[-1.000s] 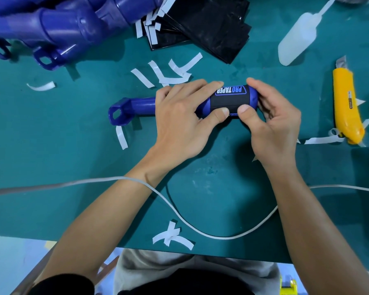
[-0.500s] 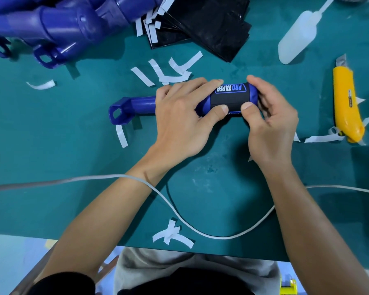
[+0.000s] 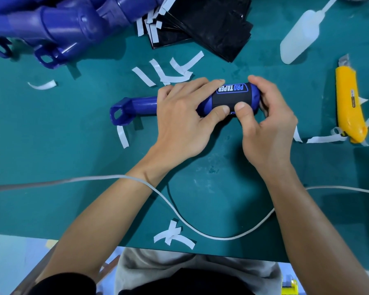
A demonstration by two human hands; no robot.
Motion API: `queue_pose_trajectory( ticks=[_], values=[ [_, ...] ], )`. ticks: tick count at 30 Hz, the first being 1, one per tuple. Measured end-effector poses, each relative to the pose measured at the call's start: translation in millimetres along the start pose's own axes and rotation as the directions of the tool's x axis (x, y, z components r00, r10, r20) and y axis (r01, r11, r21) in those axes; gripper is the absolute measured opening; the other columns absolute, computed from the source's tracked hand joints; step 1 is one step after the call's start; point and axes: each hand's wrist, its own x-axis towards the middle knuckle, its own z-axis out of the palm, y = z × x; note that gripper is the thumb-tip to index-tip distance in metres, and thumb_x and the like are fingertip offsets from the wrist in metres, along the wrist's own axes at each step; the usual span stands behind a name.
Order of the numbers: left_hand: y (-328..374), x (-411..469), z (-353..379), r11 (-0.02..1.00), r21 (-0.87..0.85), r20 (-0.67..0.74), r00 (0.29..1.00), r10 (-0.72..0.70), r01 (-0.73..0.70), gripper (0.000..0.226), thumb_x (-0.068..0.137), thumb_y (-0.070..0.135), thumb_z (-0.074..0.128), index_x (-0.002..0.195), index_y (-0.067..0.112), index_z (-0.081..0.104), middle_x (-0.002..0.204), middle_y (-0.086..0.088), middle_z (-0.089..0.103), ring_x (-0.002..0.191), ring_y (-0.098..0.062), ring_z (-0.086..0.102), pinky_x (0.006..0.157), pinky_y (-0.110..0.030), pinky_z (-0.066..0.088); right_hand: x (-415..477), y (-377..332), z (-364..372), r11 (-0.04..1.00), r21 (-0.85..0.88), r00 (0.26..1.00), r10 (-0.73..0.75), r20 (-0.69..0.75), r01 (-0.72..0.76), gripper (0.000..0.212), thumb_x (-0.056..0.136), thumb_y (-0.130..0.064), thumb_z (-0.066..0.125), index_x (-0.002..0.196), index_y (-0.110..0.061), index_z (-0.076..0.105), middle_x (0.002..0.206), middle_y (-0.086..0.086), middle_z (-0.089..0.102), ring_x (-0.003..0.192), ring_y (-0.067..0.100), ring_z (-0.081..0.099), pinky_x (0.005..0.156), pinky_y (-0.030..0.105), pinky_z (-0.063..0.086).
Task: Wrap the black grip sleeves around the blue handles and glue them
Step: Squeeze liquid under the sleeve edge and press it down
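The black grip sleeve (image 3: 232, 99) is around the right end of the blue handle (image 3: 141, 105). The handle lies left to right on the green mat (image 3: 51, 145), loop end pointing left. The left hand (image 3: 183, 124) and right hand (image 3: 268, 128) both grasp it, thumbs on the sleeve. White paper strips (image 3: 168, 73) lie just behind, and a yellow utility knife (image 3: 349, 107) lies at the right.

Left hand (image 3: 179, 124): palm down, fingers curled over the blue handle (image 3: 143, 105), thumb toward 2 o'clock. Right hand (image 3: 266, 133): fingers hooked round the handle's end, thumb toward 11 o'clock, beside the left thumb. Bare forearms enter from 7 and 5 o'clock.
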Motion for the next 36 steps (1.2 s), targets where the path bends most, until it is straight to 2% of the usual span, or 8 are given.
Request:
queue_pose_trajectory(
  ticks=[5, 8, 14, 17, 19, 28, 33, 36],
  values=[
    [0.0, -0.5, -0.8, 1.000, -0.001, 0.008, 1.000, -0.001, 0.001, 0.043, 0.090, 0.051, 0.071, 0.130, 0.035, 0.071, 0.125, 0.017, 0.069, 0.112, -0.010, 0.059, 0.105, -0.031, 0.028, 0.5, 0.4, -1.1, 1.000, 0.010, 1.000, 0.026, 0.004, -0.026, 0.043, 0.098, -0.015, 0.059, 0.141, -0.018, 0.063, 0.130, -0.014, 0.068, 0.114, 0.001, 0.064, 0.102, 0.019, 0.047],
    [-0.4, -0.8, -1.1, 1.000, 0.000, 0.013, 1.000, -0.002, 0.002, 0.043, 0.091, 0.051, 0.071, 0.130, 0.034, 0.071, 0.126, 0.017, 0.069, 0.112, -0.010, 0.059, 0.105, -0.030, 0.027, 1.2, 0.7, -1.7, 1.000, 0.010, 1.000, 0.028, -0.001, -0.028, 0.042, 0.100, -0.012, 0.056, 0.141, -0.017, 0.063, 0.130, -0.011, 0.069, 0.114, 0.001, 0.064, 0.103, 0.021, 0.048],
    [0.3, -0.5, -1.4, 1.000, 0.000, 0.007, 1.000, 0.004, -0.004, 0.043, 0.091, 0.051, 0.070, 0.130, 0.034, 0.071, 0.126, 0.016, 0.069, 0.111, -0.010, 0.059, 0.104, -0.030, 0.027, 2.6, 3.0, -3.6, 0.996, 0.056, 0.998, 0.062, -0.007, -0.062, 0.041, 0.100, -0.015, 0.054, 0.139, -0.017, 0.066, 0.109, -0.021, 0.066, 0.093, -0.008, 0.060, 0.094, 0.019, 0.047],
    [-0.4, -0.5, -0.8, 1.000, 0.008, 0.004, 1.000, 0.004, -0.004, 0.043, 0.091, 0.051, 0.070, 0.130, 0.034, 0.071, 0.126, 0.016, 0.069, 0.112, -0.010, 0.059, 0.104, -0.029, 0.027, 2.8, -1.5, -2.4, 0.998, 0.046, 0.999, 0.047, 0.017, -0.048, 0.043, 0.095, -0.022, 0.063, 0.138, -0.020, 0.065, 0.119, -0.023, 0.068, 0.109, 0.003, 0.066, 0.102, 0.025, 0.050],
    [0.3, -1.4, -0.1, 1.000, 0.007, 0.002, 1.000, 0.007, -0.007, 0.043, 0.091, 0.051, 0.070, 0.130, 0.033, 0.071, 0.126, 0.015, 0.069, 0.112, -0.011, 0.060, 0.105, -0.030, 0.027, 1.9, -1.9, -2.4, 1.000, 0.018, 0.999, 0.021, 0.025, -0.021, 0.044, 0.094, -0.024, 0.066, 0.138, -0.021, 0.064, 0.121, -0.024, 0.067, 0.112, 0.006, 0.066, 0.103, 0.026, 0.050],
    [-7.1, -2.6, -3.3, 0.989, 0.102, 0.031, 0.994, 0.103, -0.105, 0.056, 0.088, 0.051, 0.072, 0.139, 0.030, 0.065, 0.135, 0.010, 0.066, 0.121, -0.013, 0.059, 0.107, -0.030, 0.027, 0.3, 0.9, -0.5, 1.000, -0.020, 1.000, 0.001, 0.003, -0.001, 0.043, 0.096, -0.023, 0.065, 0.139, -0.019, 0.063, 0.123, -0.026, 0.064, 0.111, 0.001, 0.064, 0.103, 0.023, 0.049],
    [-10.2, -2.7, -2.9, 0.993, 0.059, 0.039, 0.994, 0.101, -0.104, 0.050, 0.094, 0.049, 0.069, 0.140, 0.031, 0.065, 0.135, 0.011, 0.066, 0.118, -0.014, 0.058, 0.105, -0.030, 0.026, 1.0, 1.3, 0.1, 1.000, -0.029, 1.000, -0.005, 0.000, 0.005, 0.043, 0.096, -0.022, 0.065, 0.139, -0.020, 0.063, 0.122, -0.031, 0.063, 0.110, -0.003, 0.063, 0.101, 0.018, 0.047],
    [-9.6, -1.7, -2.5, 0.995, 0.041, 0.036, 0.996, 0.087, -0.089, 0.047, 0.094, 0.048, 0.068, 0.138, 0.031, 0.066, 0.134, 0.013, 0.066, 0.116, -0.012, 0.058, 0.104, -0.027, 0.025, 0.8, 2.0, 0.3, 1.000, -0.025, 1.000, -0.008, -0.002, 0.008, 0.043, 0.096, -0.021, 0.065, 0.138, -0.019, 0.063, 0.122, -0.028, 0.064, 0.111, 0.000, 0.064, 0.101, 0.019, 0.048]
  ],
)
